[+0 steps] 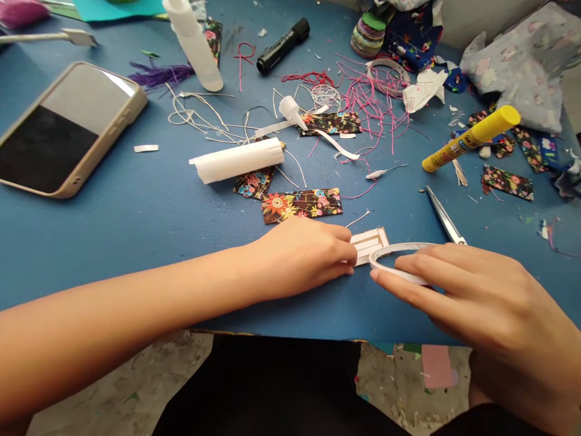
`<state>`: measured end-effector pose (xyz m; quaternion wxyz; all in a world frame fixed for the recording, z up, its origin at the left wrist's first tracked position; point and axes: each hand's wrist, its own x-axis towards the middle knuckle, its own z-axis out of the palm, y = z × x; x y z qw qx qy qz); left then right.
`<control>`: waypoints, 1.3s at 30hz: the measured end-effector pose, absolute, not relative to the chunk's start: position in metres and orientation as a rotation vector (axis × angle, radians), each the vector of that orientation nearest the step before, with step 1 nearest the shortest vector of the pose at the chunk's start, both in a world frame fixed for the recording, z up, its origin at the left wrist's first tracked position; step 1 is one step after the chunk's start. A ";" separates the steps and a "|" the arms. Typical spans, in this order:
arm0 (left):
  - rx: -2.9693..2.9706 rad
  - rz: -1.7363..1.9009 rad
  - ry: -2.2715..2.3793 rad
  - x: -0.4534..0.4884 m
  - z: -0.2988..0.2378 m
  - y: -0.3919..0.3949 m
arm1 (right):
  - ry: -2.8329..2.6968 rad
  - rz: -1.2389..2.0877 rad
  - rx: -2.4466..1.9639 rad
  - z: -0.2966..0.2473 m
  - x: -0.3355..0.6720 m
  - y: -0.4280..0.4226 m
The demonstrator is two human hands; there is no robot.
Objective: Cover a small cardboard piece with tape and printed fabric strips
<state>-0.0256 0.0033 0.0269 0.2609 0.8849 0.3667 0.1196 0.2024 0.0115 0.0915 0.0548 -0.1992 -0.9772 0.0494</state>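
My left hand (308, 251) has its fingers curled down over the left end of a small rectangular card (376, 237), pressing it on the table. White and brown strips run along that card. In my right hand (472, 297) is a thin roll of white tape (376, 259), gripped at its right side, its left edge over or against the card's right end. Scissors (445, 217) lie just beyond my right hand, which hides their handles. Just beyond my left hand lies a dark floral fabric piece (302, 204).
A phone (68, 127) lies at the left. Across the blue table (136, 230) are a white tube (238, 160), a nozzle cap (292, 112), a black marker (284, 45), a yellow glue stick (472, 138), tangled pink threads (363, 91) and several fabric scraps.
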 end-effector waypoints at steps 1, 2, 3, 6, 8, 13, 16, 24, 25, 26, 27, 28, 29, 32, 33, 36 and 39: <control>2.399 0.319 0.979 -0.026 0.027 0.004 | -2.969 0.153 -0.612 0.093 0.202 0.011; 2.402 0.315 0.966 -0.027 0.027 0.005 | -2.974 0.154 -0.629 0.094 0.201 0.010; 2.404 0.311 0.954 -0.027 0.026 0.006 | -2.977 0.154 -0.641 0.094 0.200 0.010; 2.394 0.322 0.956 -0.028 0.025 0.008 | -2.966 0.151 -0.643 0.094 0.200 0.010; 2.394 0.343 0.975 -0.028 0.024 0.008 | -2.950 0.145 -0.606 0.093 0.201 0.011; 2.505 0.345 0.967 -0.028 0.020 0.007 | -3.000 0.065 -0.585 0.096 0.197 0.011; 2.579 0.334 0.956 -0.027 0.019 0.006 | -3.041 0.009 -0.580 0.100 0.193 0.008; 2.586 0.341 0.954 -0.026 0.022 0.006 | -3.055 -0.130 -0.390 0.097 0.190 0.010; 2.588 0.336 0.956 -0.026 0.023 0.006 | -3.053 -0.146 -0.383 0.097 0.189 0.010; 2.590 0.330 0.955 -0.026 0.023 0.006 | -3.051 -0.161 -0.376 0.097 0.189 0.010; 2.594 0.323 0.951 -0.026 0.024 0.006 | -3.050 -0.178 -0.368 0.097 0.189 0.010; 2.598 0.310 0.944 -0.026 0.024 0.007 | -3.052 -0.193 -0.362 0.097 0.188 0.011; 2.601 0.297 0.937 -0.026 0.025 0.007 | -3.061 -0.203 -0.353 0.096 0.188 0.011; 2.603 0.265 0.926 -0.027 0.026 0.007 | -3.078 -0.235 -0.314 0.094 0.188 0.014; 2.602 0.258 0.926 -0.027 0.027 0.007 | -3.079 -0.245 -0.300 0.093 0.188 0.015; 2.624 0.254 0.912 -0.026 0.027 0.006 | -3.082 -0.242 -0.284 0.090 0.188 0.018; 2.701 0.251 0.871 -0.025 0.025 0.004 | -3.088 -0.167 -0.322 0.090 0.190 0.021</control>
